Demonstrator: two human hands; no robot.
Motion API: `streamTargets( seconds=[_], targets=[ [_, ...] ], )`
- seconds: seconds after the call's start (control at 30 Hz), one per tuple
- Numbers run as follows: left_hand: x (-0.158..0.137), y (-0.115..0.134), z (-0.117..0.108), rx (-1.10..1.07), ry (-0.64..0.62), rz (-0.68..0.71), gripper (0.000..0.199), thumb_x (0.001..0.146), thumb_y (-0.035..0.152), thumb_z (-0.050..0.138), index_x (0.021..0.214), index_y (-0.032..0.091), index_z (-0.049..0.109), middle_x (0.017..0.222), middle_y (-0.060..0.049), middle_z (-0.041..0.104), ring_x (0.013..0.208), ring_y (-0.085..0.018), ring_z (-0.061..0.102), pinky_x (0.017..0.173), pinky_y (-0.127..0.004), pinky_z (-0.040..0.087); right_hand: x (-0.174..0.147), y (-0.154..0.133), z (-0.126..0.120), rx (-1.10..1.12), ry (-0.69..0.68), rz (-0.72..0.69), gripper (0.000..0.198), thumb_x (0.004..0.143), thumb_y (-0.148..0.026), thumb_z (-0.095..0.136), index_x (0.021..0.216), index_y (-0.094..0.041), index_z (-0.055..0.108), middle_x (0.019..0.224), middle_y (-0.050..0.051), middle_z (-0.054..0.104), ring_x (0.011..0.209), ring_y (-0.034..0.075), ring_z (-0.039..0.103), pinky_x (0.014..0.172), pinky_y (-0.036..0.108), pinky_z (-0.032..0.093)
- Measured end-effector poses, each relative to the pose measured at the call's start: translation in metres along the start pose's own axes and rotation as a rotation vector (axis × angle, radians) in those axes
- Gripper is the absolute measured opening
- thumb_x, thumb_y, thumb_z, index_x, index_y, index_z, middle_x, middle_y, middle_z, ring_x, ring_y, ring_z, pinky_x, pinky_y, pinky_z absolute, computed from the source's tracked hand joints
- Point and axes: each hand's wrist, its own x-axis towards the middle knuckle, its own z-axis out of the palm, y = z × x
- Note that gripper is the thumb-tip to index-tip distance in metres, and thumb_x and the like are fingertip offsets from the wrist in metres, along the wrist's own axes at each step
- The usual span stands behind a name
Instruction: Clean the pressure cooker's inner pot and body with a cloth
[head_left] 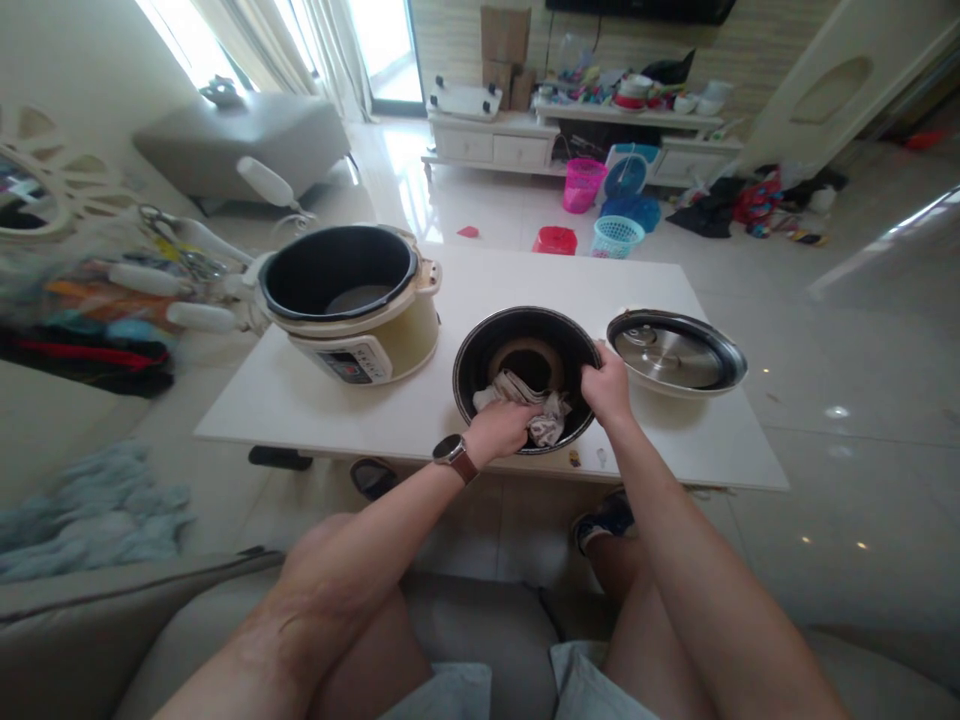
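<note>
Tilted toward me near the front edge of the white table (360, 415) is a dark inner pot (480, 350). My right hand (607, 388) grips its right rim. Inside the pot, my left hand (501, 428), with a watch on the wrist, is closed on a pale patterned cloth (551, 415) that lies against the pot's lower wall. To the left stands a cream pressure cooker body (405, 335), its top uncovered and its control panel facing me. A round lid (675, 355) rests with its metal inside facing up, right of the pot.
Two small items, one of them a yellowish piece (574, 458), lie at the table's front edge. Beyond the table stand a pink basket (583, 187), a light blue basket (616, 237) and a red container (555, 241). A white lamp-like fixture (202, 317) is near the cooker's left.
</note>
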Motion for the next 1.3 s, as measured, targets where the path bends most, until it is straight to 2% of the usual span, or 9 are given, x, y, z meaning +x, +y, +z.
streamTargets(
  seconds=[0.2, 0.6, 0.97, 1.1, 1.3],
  targets=[
    [-0.0019, -0.0036, 0.0050, -0.035, 0.035, 0.046, 0.050, 0.095, 0.015, 0.050, 0.140, 0.026, 0.069, 0.118, -0.014, 0.081, 0.109, -0.032, 0.077, 0.097, -0.041, 0.057, -0.0020, -0.0054, 0.0009, -0.020, -0.006, -0.020, 0.039, 0.071, -0.022, 0.049, 0.099, -0.018, 0.077, 0.097, 0.008, 0.080, 0.094, 0.026, 0.067, 0.097, 0.044, 0.054],
    [0.0050, -0.0004, 0.0101, -0.039, 0.030, 0.041, 0.049, 0.095, 0.013, 0.047, 0.138, 0.023, 0.069, 0.119, -0.017, 0.080, 0.108, -0.033, 0.077, 0.096, -0.043, 0.058, -0.0084, 0.0020, 0.0001, -0.032, 0.043, -0.014, 0.044, 0.069, -0.021, 0.050, 0.102, -0.018, 0.079, 0.098, 0.008, 0.080, 0.096, 0.027, 0.068, 0.100, 0.046, 0.055],
    [0.0052, 0.0004, 0.0086, -0.040, 0.021, 0.029, 0.050, 0.094, 0.013, 0.049, 0.140, 0.022, 0.067, 0.118, -0.017, 0.080, 0.109, -0.032, 0.077, 0.096, -0.041, 0.057, -0.0084, -0.0013, 0.0001, -0.043, 0.046, 0.016, 0.037, 0.069, -0.022, 0.050, 0.094, -0.020, 0.077, 0.092, 0.007, 0.079, 0.090, 0.028, 0.068, 0.095, 0.045, 0.057],
    [0.0049, 0.0017, 0.0070, -0.035, 0.010, 0.020, 0.049, 0.094, 0.013, 0.049, 0.139, 0.023, 0.068, 0.118, -0.016, 0.080, 0.108, -0.032, 0.077, 0.096, -0.041, 0.057, -0.0088, -0.0017, 0.0002, -0.031, 0.045, 0.014, 0.032, 0.070, -0.022, 0.051, 0.090, -0.021, 0.076, 0.089, 0.006, 0.078, 0.092, 0.028, 0.068, 0.097, 0.045, 0.057],
    [0.0048, 0.0015, 0.0077, -0.024, 0.032, 0.036, 0.048, 0.095, 0.013, 0.048, 0.137, 0.022, 0.068, 0.115, -0.016, 0.081, 0.106, -0.032, 0.078, 0.093, -0.042, 0.058, -0.0088, -0.0031, 0.0001, -0.033, 0.038, 0.016, 0.035, 0.070, -0.023, 0.051, 0.094, -0.020, 0.076, 0.093, 0.007, 0.079, 0.093, 0.028, 0.068, 0.100, 0.047, 0.056]
  ],
)
